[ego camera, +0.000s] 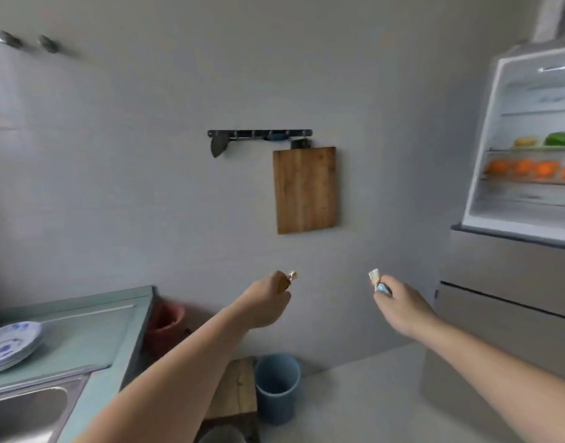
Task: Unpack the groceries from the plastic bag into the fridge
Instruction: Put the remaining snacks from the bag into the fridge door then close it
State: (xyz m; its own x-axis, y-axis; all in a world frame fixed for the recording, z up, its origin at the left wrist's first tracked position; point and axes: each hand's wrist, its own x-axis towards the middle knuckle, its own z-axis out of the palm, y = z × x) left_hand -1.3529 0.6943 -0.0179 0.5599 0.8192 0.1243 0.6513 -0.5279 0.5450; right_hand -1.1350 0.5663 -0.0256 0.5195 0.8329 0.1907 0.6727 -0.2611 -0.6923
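Note:
My left hand (268, 303) is stretched out in front of the grey wall, closed around a small brown wrapped packet (287, 281) whose twisted end sticks up. My right hand (401, 306) is held at the same height, gripping a small blue and white packet (378, 282). The fridge (485, 174) stands open at the upper right. On its shelves lie several orange items (524, 167), a green vegetable (559, 139) and a yellowish item (525, 142). The plastic bag is not in view.
A wooden cutting board (305, 190) hangs on the wall under a hook rail (258, 133). At the left are a counter (98, 330) with stacked blue-patterned plates (10, 345) and a steel sink (22, 410). Below stand a blue bin (276, 386), a wooden stool (239, 388) and a red bucket (166, 324).

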